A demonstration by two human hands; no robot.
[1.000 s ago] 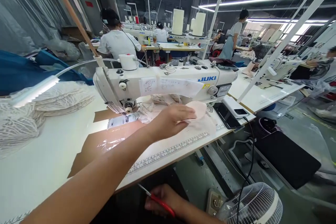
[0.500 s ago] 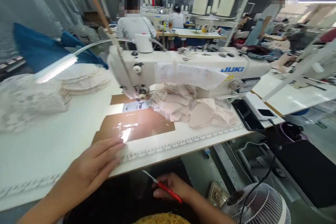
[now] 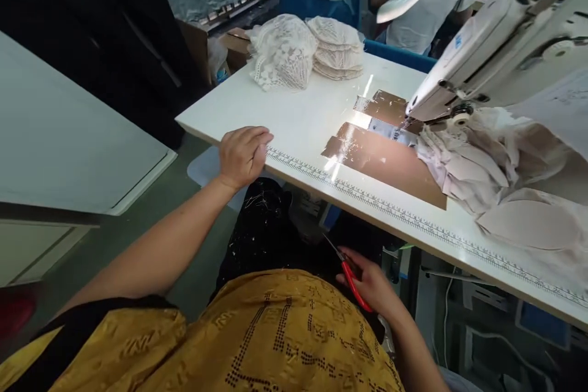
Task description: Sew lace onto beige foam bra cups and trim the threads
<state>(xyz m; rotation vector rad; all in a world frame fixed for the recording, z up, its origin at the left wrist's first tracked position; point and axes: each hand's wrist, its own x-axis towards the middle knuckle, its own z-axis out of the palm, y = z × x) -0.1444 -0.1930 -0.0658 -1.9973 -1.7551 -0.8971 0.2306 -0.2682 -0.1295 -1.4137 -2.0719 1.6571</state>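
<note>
My left hand (image 3: 243,156) is at the front edge of the white sewing table (image 3: 298,125), its fingers curled over the tabletop beside the printed ruler strip (image 3: 367,199). Lower down, in front of the table and above my lap, my right hand (image 3: 367,282) is closed round red-handled scissors (image 3: 353,286). Their thin metal blades point up and to the left, touching no fabric. On the table, the sewing machine (image 3: 468,61) stands over brown sheets (image 3: 386,162). Pale cut fabric pieces (image 3: 468,165) lie heaped to the right of its needle.
Stacked lace pieces (image 3: 337,49) and a lace bundle (image 3: 285,52) sit at the table's far left. A lamp (image 3: 402,3) arches over the table. A person in a white shirt (image 3: 422,0) is beyond it. A white panel (image 3: 68,135) stands at left.
The view has swung left and down. My left hand has shifted left along the table edge, and its fingers, stretched flat before, are now curled. The scissors stay in my right hand.
</note>
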